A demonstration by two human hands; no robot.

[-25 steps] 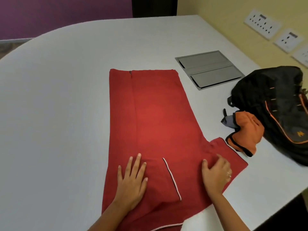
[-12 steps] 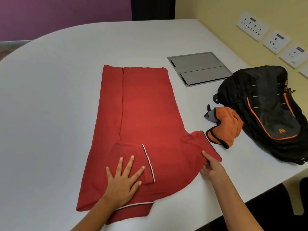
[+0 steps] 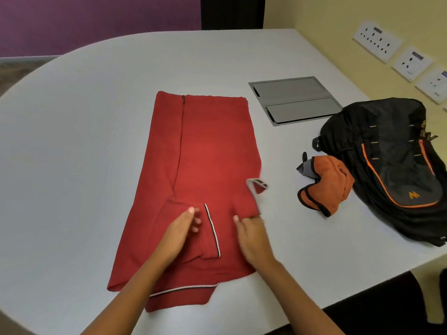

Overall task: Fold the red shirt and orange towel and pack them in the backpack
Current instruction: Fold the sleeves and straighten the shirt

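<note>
The red shirt lies flat on the white table, its left side and left sleeve folded inward. My right hand grips the right sleeve and holds it lifted over the shirt body, the white-trimmed cuff standing up in the air. My left hand rests with relaxed fingers on the folded left sleeve. The orange towel lies crumpled to the right of the shirt, touching the black backpack with orange piping.
A grey cable hatch is set flush into the table behind the shirt's far right corner. Wall sockets line the yellow wall on the right. The table's front edge runs close below the backpack and my arms.
My right hand has lifted the right sleeve off the table and carried it leftward over the shirt. My left hand has shifted from lying flat to a looser rest on the folded sleeve.
</note>
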